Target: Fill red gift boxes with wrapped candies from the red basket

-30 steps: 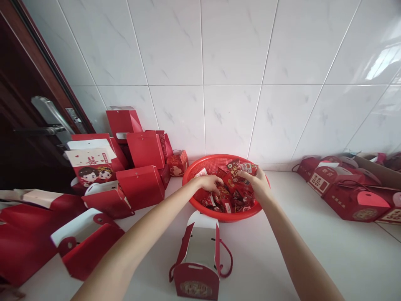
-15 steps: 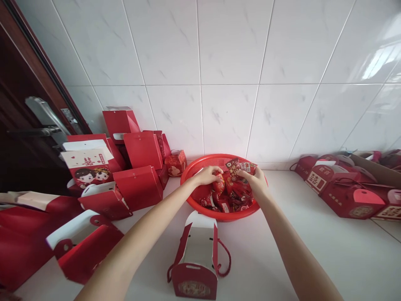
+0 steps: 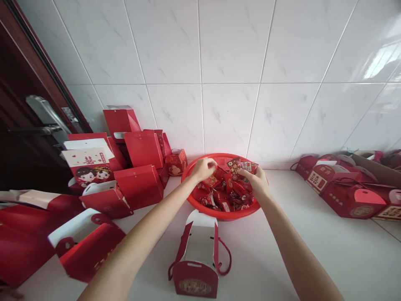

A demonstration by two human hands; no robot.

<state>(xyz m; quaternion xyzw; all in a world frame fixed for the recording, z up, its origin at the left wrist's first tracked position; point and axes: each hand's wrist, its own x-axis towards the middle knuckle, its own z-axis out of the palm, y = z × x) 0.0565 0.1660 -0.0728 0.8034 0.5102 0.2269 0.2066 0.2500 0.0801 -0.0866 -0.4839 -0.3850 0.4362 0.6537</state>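
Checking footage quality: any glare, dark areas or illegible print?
Head view, upper right: bright glare on the wall tiles; head view, left: the door falls dark; head view, centre: most small print on the packets is unreadable.

Print on red pkts [image 3: 224,196] mostly too small; L-edge box [image 3: 21,244], R-edge box [image 3: 391,211] & door [image 3: 21,163] cut off

Red basket [image 3: 233,215] accessible from above, between left hand [image 3: 203,169] and right hand [image 3: 258,180] gripping packets [image 3: 234,166]. Tiled wall [image 3: 232,117] blocks behind. Right: wide lane of white surface [image 3: 291,209] up to boxes [image 3: 351,205]. Left: red cartons [image 3: 139,188] crowd approach. Front: open box [image 3: 196,269] near basket, rope handle [image 3: 231,258] jutting right.
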